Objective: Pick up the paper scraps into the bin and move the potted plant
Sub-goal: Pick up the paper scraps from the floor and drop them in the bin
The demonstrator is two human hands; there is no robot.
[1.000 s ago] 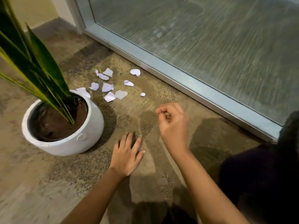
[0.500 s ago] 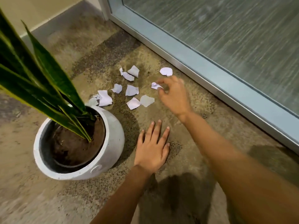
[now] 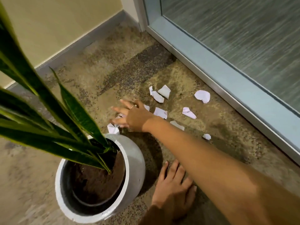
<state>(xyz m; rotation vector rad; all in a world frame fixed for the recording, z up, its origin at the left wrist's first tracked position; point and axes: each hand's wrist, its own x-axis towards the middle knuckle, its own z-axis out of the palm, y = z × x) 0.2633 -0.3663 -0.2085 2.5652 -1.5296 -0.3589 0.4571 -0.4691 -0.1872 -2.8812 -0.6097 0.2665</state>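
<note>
On the carpet, torn white paper scraps lie under the spread-fingered, empty right hand.

matt white ceramic-looking pot, crumpled paper scraps, rough speckled carpet, smooth metal door frame

The light is warm, yellowish and a bit dim. It seems to come from above, maybe a little from the left. The white pot throws a dark round shadow on the carpet to its right. The leaves up close look soft and blurry. The glass door looks streaky. Straight lines bend near the edges.
</note>
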